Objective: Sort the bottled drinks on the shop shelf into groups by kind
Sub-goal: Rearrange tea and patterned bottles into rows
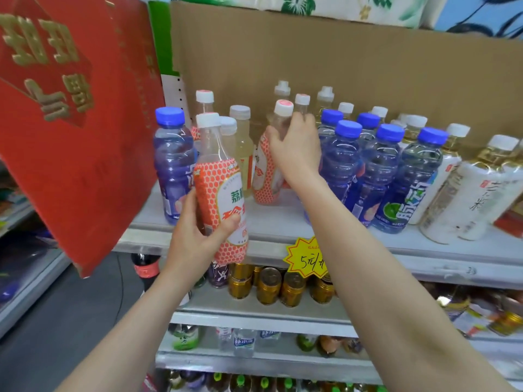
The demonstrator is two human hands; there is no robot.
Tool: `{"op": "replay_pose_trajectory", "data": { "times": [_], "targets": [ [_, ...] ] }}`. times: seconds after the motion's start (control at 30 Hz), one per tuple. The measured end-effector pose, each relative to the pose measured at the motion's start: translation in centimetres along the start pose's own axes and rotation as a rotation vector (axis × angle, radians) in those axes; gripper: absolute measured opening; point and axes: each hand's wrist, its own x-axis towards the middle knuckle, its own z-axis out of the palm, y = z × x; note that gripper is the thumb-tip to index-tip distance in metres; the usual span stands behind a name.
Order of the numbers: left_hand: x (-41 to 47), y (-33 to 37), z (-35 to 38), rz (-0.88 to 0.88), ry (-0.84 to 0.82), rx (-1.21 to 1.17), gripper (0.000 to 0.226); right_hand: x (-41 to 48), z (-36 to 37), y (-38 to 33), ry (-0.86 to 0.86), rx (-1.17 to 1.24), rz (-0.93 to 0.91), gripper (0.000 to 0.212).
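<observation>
My left hand clamped 1 orange bottle at the shelf front. My right hand gripped a tilted bottle of that kind further back. I judged that swinging my right wrist could topple the blue bottles just beside it.

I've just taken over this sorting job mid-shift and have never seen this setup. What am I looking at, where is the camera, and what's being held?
There is no machine: these are a person's two bare arms, filmed by one wide-angle camera on their head, looking forward and down. The left hand holds a clear plastic bottle with an orange honeycomb label and white cap, lifted before the pale grey shelf. The right hand grips a second orange-labelled bottle on that shelf. Right of it stands a cluster of blue-capped bluish bottles; a lone blue-capped bottle stands at the left.
</observation>
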Motion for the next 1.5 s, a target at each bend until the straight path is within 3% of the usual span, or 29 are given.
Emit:
{"op": "replay_pose_trajectory", "data": {
  "times": [0.17,0.37,0.53,0.67,0.8,0.9,1.07,1.37,1.5],
  "targets": [
    [0.6,-0.2,0.1,0.019,0.001,-0.032,0.081,-2.3,-0.7,0.4,0.020,0.080,0.034,0.048],
    [0.8,-0.7,0.3,0.025,-0.007,-0.071,0.078,-7.7,1.8,2.6,-0.138,0.236,0.131,0.088],
    [0.4,-0.5,0.5,0.022,-0.042,-0.162,0.069,-8.7,0.9,2.0,-0.092,0.291,0.179,0.077],
    [-0.1,0.1,1.5,0.006,-0.112,-0.279,0.073,-11.5,-2.7,1.7,0.020,0.368,0.145,0.072],
    [-1.2,0.7,4.3,-0.027,-0.200,-0.374,0.065,-16.0,-7.6,4.2,0.086,0.507,0.242,0.065],
    [-3.1,1.0,7.7,-0.055,-0.325,-0.404,0.058,-19.7,-11.2,8.0,0.117,0.573,0.369,0.065],
    [-7.6,1.8,16.7,-0.083,-0.502,-0.389,0.065,-24.4,-18.4,15.4,0.215,0.429,0.527,0.071],
    [-16.3,5.5,37.1,-0.158,-0.724,-0.430,0.085,-29.5,-33.8,30.0,0.328,0.262,0.663,0.085],
    [-19.2,7.4,44.9,-0.151,-0.796,-0.418,0.081,-30.7,-39.7,35.8,0.368,0.223,0.692,0.075]
  ]
}}
